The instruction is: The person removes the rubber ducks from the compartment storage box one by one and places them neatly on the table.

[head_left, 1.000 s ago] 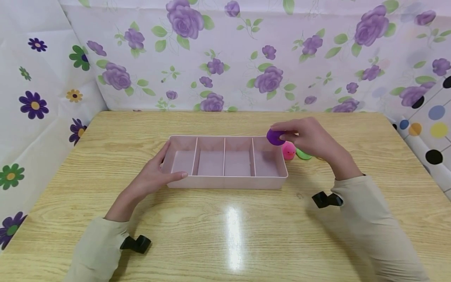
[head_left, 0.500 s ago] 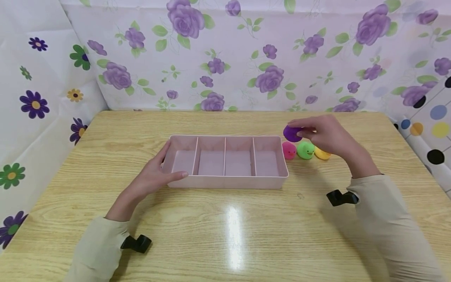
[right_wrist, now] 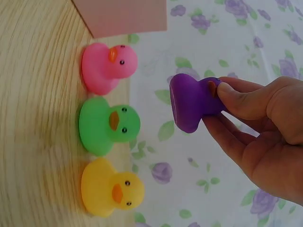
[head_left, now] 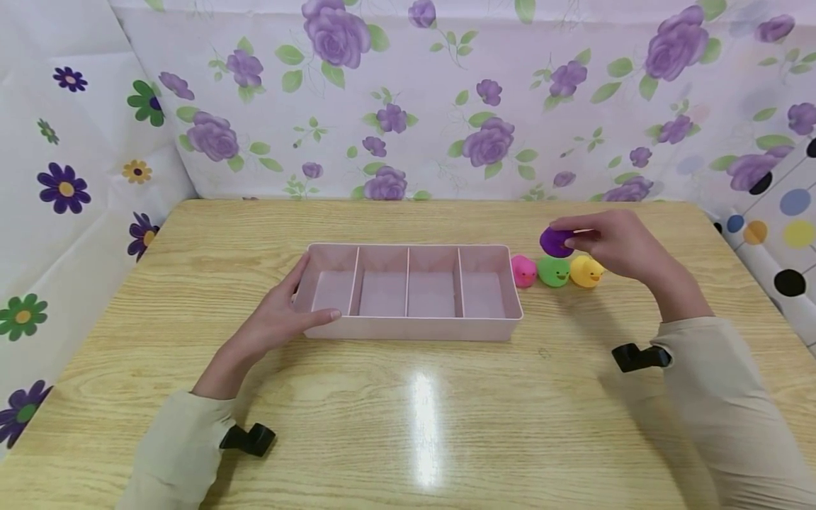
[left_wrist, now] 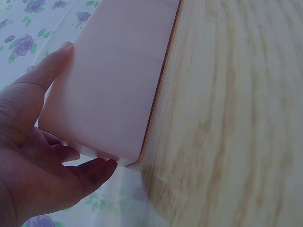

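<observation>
In the head view my right hand (head_left: 627,243) pinches a purple rubber duck (right_wrist: 191,101) by its head, raised above the table behind a row of ducks. The row holds a pink rubber duck (right_wrist: 106,68), a green rubber duck (right_wrist: 97,125) and a yellow rubber duck (right_wrist: 102,187), all upright on the wood. My left hand (head_left: 277,312) grips the left end of a pale pink divided box (head_left: 408,329), thumb over the front rim and fingers around the end wall. Its compartments hold nothing. In the left wrist view the fingertips (left_wrist: 102,165) curl against that end.
The wooden table (head_left: 357,411) carries everything. Floral sheeting (head_left: 433,106) stands along its back edge, with more patterned sheets at both sides. The pink duck sits right beside the box's right end wall.
My right hand has carried the purple duck rightward, from over the box's right end to behind the green duck, uncovering the green and yellow ducks. My left hand has stayed on the box.
</observation>
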The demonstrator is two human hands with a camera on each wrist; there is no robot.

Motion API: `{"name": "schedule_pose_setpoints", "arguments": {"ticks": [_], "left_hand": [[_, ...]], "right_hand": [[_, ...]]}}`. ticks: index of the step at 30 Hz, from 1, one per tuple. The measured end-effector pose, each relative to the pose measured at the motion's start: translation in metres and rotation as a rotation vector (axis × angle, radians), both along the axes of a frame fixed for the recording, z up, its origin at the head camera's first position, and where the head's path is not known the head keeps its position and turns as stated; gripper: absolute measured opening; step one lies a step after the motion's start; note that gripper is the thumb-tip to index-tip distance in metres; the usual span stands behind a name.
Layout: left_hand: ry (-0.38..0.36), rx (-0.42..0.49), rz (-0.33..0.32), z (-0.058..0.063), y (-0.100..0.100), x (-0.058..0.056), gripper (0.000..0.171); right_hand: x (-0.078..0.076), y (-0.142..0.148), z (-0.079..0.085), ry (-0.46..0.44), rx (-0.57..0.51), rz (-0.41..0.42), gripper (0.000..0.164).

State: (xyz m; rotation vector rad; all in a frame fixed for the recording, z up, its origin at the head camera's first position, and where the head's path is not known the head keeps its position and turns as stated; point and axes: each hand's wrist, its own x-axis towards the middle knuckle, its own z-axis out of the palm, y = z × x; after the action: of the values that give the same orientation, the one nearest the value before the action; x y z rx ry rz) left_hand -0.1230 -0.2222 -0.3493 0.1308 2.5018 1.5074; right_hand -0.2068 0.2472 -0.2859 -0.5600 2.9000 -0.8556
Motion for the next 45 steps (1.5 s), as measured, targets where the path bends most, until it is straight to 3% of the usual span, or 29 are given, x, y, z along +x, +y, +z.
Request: {"name": "schedule_pose_setpoints", "arguments": {"ticks": [8, 23, 45], "left_hand": [[-0.006, 0.0, 0.003, 0.0, 0.0, 0.0, 0.112], [0.001, 0.004, 0.001, -0.001, -0.001, 0.0, 0.112], [-0.001, -0.008, 0.01, -0.002, -0.001, 0.0, 0.112]], "right_hand": [[-0.002, 0.022, -0.005, -0.047, 0.052, -0.084, 0.036], [-0.005, 0.062, -0.015, -0.081, 0.097, -0.145, 0.038], [0.0, 0.099, -0.045, -0.171, 0.061, -0.207, 0.04]]}}
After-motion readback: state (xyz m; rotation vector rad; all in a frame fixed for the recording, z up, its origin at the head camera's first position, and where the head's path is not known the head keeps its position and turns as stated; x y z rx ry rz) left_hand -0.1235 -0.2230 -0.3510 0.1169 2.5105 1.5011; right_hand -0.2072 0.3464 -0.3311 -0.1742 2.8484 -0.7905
